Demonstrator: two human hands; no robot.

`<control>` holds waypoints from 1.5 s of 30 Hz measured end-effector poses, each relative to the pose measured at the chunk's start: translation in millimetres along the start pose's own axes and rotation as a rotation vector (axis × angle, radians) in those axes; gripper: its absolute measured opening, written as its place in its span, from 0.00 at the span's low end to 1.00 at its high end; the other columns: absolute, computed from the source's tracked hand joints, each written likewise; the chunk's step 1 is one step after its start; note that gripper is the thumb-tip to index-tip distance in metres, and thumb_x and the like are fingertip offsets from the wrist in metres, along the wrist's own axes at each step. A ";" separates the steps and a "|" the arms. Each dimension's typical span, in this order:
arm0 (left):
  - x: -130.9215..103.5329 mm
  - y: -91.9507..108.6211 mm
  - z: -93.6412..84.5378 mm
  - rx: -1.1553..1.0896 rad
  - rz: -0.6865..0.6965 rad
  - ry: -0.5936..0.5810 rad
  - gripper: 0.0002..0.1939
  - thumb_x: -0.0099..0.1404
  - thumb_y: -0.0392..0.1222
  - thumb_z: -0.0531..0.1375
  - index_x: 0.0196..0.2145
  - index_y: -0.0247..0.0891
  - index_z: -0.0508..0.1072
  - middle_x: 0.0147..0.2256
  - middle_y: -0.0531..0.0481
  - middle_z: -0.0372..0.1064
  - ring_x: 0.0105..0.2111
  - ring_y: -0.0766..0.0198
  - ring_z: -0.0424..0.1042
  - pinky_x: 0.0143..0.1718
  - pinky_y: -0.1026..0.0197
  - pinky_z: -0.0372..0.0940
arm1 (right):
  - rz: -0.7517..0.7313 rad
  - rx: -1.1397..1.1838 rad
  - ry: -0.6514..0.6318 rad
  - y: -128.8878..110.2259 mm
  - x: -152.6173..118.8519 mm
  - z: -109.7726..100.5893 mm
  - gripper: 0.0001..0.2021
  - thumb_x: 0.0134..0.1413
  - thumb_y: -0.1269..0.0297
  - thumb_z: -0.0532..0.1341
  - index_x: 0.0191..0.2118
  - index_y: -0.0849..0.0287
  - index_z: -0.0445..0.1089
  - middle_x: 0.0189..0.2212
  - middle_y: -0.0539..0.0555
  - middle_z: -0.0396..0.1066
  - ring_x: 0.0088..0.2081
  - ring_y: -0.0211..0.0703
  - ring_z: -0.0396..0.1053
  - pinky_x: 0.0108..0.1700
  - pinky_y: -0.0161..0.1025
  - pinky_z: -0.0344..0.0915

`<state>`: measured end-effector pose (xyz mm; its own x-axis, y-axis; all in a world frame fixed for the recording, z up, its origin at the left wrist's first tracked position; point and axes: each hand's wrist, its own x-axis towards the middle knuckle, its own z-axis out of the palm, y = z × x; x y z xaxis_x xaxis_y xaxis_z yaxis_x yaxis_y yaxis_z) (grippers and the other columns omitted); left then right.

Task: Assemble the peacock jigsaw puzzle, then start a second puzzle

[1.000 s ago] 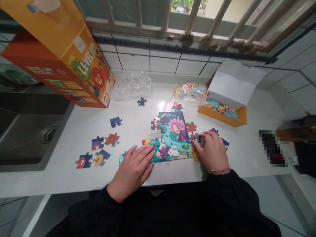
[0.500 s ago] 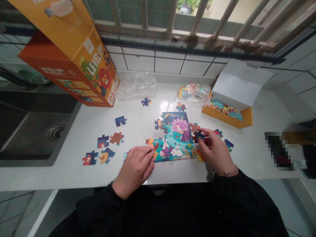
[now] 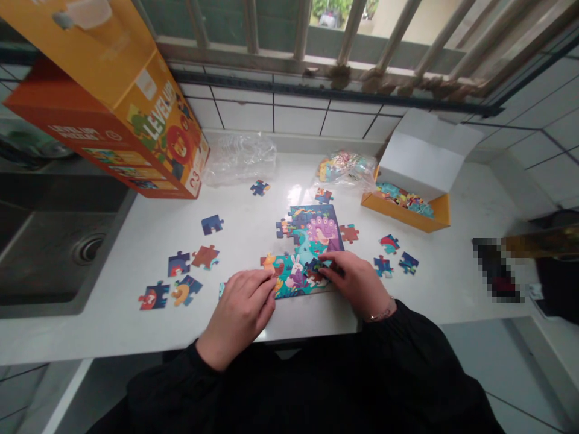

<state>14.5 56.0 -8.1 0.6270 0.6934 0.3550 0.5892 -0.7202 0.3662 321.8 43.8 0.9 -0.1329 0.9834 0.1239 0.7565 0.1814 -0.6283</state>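
Observation:
The partly joined jigsaw puzzle (image 3: 304,238) lies on the counter, showing a purple peacock and white rabbits. My left hand (image 3: 242,310) rests over its lower left part, fingers closed together at a fox-coloured piece (image 3: 268,263); the part beneath the hand is hidden. A teal bit shows left of that hand. Between thumb and fingers, my right hand (image 3: 355,278) holds a dark blue puzzle piece (image 3: 313,269) above the lower middle of the picture, covering some of it. A brown piece (image 3: 349,233) lies against the puzzle's right edge.
Loose puzzle pieces (image 3: 206,257) lie to the left, with several more (image 3: 389,243) to the right. Behind are a clear plastic package (image 3: 242,158), a bag of pieces (image 3: 346,167) and an open yellow box (image 3: 407,208). A tall orange box (image 3: 131,138) stands beside the sink (image 3: 49,253).
My right hand has carried the dark blue piece leftward from beside the puzzle to over its lower part. My left hand stays at the lower left. The view has shifted slightly.

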 end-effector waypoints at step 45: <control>-9.1 -4.0 4.1 -0.064 -0.099 -0.013 0.36 0.75 0.44 0.66 0.74 0.41 0.57 0.66 0.35 0.70 0.65 0.46 0.72 0.63 0.43 0.68 | -0.349 0.202 -0.051 -50.7 8.0 41.4 0.24 0.70 0.70 0.64 0.67 0.50 0.63 0.56 0.58 0.77 0.57 0.49 0.77 0.59 0.49 0.79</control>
<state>8.5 52.5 -16.3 0.5747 0.7602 0.3031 0.6149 -0.6455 0.4531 255.9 42.9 1.9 -0.3948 0.8606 0.3217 0.5199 0.4979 -0.6941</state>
